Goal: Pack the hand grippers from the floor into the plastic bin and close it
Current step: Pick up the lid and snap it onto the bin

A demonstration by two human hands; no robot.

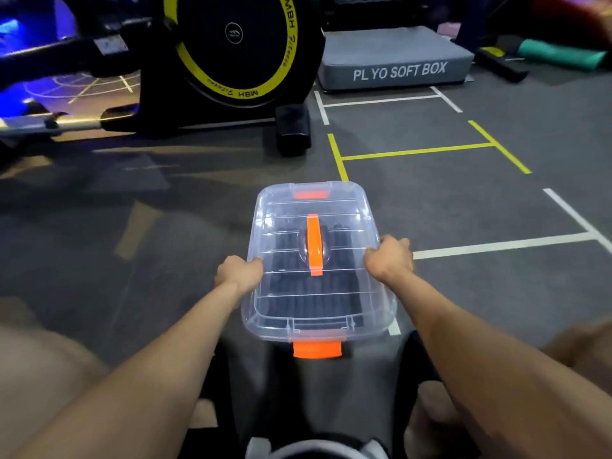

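Both forearms reach to mid-frame; left hand (239, 271) and right hand (390, 258) grip the lidded plastic bin (316, 299) by its sides, fingers curled shut

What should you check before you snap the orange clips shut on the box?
1. Hand grippers inside the plastic bin: ok, dark shapes show through the clear plastic.
2. None left on the floor: ok in the part seen.
3. Lid on top of the bin: ok; seated flush all round: cannot tell.
4. Left hand and right hand holding the lid's long edges: ok.
5. Near orange latch clipped: cannot tell.
6. Far orange latch clipped: cannot tell.
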